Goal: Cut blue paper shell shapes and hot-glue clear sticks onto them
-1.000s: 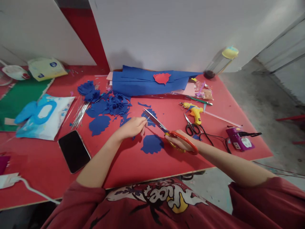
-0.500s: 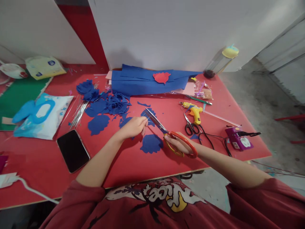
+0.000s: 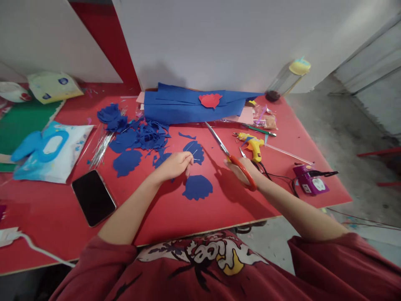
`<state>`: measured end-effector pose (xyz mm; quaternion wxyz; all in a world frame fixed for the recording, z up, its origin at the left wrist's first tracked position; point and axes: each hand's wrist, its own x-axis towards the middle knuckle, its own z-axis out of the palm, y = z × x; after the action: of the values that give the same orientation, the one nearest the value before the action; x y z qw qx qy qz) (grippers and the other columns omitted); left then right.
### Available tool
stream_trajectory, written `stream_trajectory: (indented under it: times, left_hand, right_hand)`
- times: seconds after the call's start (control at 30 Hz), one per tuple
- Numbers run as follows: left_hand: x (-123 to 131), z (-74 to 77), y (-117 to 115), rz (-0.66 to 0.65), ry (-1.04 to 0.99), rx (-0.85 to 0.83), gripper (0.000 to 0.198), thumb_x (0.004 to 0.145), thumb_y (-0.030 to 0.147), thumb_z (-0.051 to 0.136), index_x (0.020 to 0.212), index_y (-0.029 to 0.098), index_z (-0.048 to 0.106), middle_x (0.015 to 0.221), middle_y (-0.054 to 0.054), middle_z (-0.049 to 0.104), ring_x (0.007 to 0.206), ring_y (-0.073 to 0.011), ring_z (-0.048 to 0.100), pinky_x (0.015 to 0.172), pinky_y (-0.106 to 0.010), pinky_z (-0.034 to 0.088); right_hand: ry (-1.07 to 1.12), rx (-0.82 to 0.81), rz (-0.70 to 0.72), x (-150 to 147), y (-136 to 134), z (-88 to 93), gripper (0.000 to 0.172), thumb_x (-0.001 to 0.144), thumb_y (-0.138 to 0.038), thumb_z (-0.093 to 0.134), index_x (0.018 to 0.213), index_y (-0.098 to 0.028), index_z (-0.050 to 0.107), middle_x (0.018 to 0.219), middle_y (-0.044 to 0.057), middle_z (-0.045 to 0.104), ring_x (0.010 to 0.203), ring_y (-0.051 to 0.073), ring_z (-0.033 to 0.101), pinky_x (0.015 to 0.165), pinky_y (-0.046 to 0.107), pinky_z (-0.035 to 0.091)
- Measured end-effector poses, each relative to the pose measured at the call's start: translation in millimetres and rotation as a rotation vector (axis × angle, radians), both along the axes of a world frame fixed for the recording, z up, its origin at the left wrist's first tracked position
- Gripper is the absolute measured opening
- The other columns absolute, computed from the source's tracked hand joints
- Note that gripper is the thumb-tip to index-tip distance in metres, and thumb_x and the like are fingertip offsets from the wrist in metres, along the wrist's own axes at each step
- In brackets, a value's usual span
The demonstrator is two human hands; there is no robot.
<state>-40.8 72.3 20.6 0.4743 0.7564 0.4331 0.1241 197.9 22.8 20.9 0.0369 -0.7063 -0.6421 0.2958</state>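
Observation:
My left hand (image 3: 179, 164) is closed in a pinch on thin silvery wires (image 3: 196, 159), whose ends stick out to the right over a blue petal-shaped cutout (image 3: 198, 147). My right hand (image 3: 239, 170) grips large scissors (image 3: 219, 140) by their orange handle; the long blades point up and left, apart from the wires. Below the wires another blue cutout (image 3: 197, 187) lies flat on the red table (image 3: 175, 225). More blue cutouts (image 3: 127, 162) and a heap of blue scraps (image 3: 152, 134) lie left of my left hand.
Folded blue sheets (image 3: 188, 108) with a red cutout (image 3: 210, 100) lie at the back. To the right are a yellow glue gun (image 3: 255, 147), a purple box (image 3: 310, 180) with cords and a clear bottle (image 3: 282, 83). At left are a phone (image 3: 94, 198), wipes (image 3: 56, 150) and a wire bundle (image 3: 102, 147).
My right hand has drawn the scissors away to the right from the wires, and their blades now look closed together. My left hand has stayed nearly in place, still pinching the wires.

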Motion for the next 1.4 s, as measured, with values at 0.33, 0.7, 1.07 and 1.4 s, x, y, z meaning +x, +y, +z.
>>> stream_trajectory:
  times: [0.33, 0.7, 1.07, 1.4]
  left_hand:
    - [-0.8, -5.7, 3.7, 0.179, -0.368, -0.414, 0.021, 0.089, 0.020, 0.036, 0.073, 0.018, 0.049, 0.054, 0.003, 0.058, 0.052, -0.0092, 0.057, 0.061, -0.022, 0.042]
    - [3.7, 3.2, -3.5, -0.096, -0.041, -0.219, 0.022, 0.085, 0.030, 0.044, 0.074, 0.016, 0.058, 0.061, 0.000, 0.066, 0.052, -0.0102, 0.055, 0.054, -0.021, 0.040]
    - [-11.1, -5.5, 8.0, 0.033, -0.052, -0.101, 0.029, 0.090, 0.032, 0.035, 0.082, 0.016, 0.057, 0.072, -0.004, 0.069, 0.063, -0.0133, 0.063, 0.065, -0.025, 0.048]
    - [-39.4, -12.4, 20.0, -0.015, 0.346, 0.271, 0.020, 0.077, 0.021, 0.046, 0.073, 0.019, 0.066, 0.083, -0.007, 0.068, 0.088, -0.0203, 0.061, 0.081, -0.027, 0.044]
  right_hand:
    - [-0.505, -0.014, -0.062, -7.4, -6.7, -21.1, 0.047, 0.086, -0.052, 0.041, 0.099, -0.010, 0.058, 0.095, 0.019, 0.065, 0.088, 0.029, 0.064, 0.065, 0.032, 0.044]
    - [-0.062, 0.629, 0.570, -45.0, 2.7, -3.1, 0.023, 0.091, -0.021, 0.041, 0.101, -0.017, 0.061, 0.101, 0.012, 0.062, 0.096, 0.023, 0.052, 0.080, 0.034, 0.040]
    - [-0.077, 0.667, 0.663, -55.0, 43.6, -15.3, 0.029, 0.092, -0.016, 0.032, 0.089, -0.014, 0.061, 0.084, 0.010, 0.058, 0.081, 0.021, 0.045, 0.074, 0.031, 0.034]
    - [-0.317, 0.525, 0.509, -54.7, 82.6, -32.6, 0.026, 0.088, -0.009, 0.034, 0.094, -0.012, 0.060, 0.097, 0.015, 0.056, 0.089, 0.024, 0.044, 0.070, 0.033, 0.029]
